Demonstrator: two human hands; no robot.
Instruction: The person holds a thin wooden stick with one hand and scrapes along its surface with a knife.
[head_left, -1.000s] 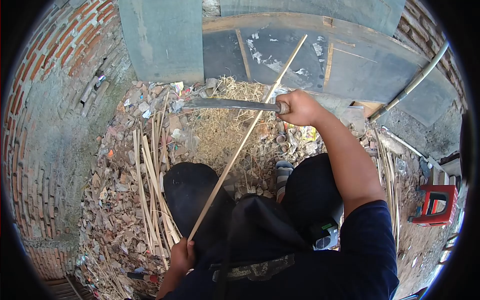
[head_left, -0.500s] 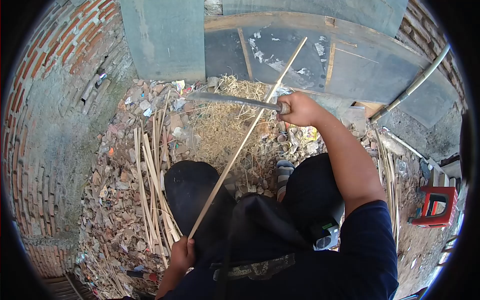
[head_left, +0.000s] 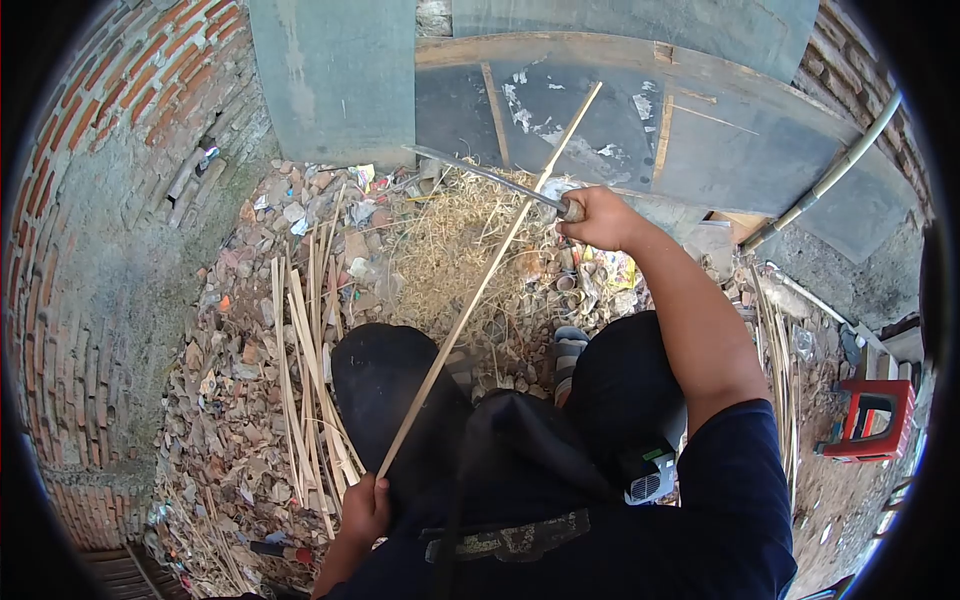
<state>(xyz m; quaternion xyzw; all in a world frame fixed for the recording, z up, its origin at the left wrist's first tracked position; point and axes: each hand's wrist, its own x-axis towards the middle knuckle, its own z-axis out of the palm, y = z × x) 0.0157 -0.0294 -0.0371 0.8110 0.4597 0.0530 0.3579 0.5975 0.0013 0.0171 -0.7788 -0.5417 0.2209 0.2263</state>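
Observation:
A long bamboo strip (head_left: 470, 305) slants from low left to upper right across my left thigh. Its lower end is pinched in my left hand (head_left: 366, 507), which is closed beside my hip. My right hand (head_left: 598, 218) is wrapped round the wooden handle of a machete (head_left: 490, 177), held out beyond my right knee. The long, thin blade points up and left, crossing the strip near its upper part; whether the edge touches it I cannot tell. Pale shavings (head_left: 450, 240) are heaped on the ground below the blade.
Split bamboo strips (head_left: 305, 370) lie at my left, and more strips (head_left: 778, 370) at my right. Rubble covers the ground. A red plastic stool (head_left: 872, 422) stands far right. A brick wall (head_left: 90, 250) rises at left, grey-blue panels (head_left: 335, 90) in front. A dark-handled tool (head_left: 280, 551) lies low left.
The machete blade has tilted, its tip rising and shifting right, while the right hand stays in nearly the same place. The left hand and the bamboo strip have barely moved.

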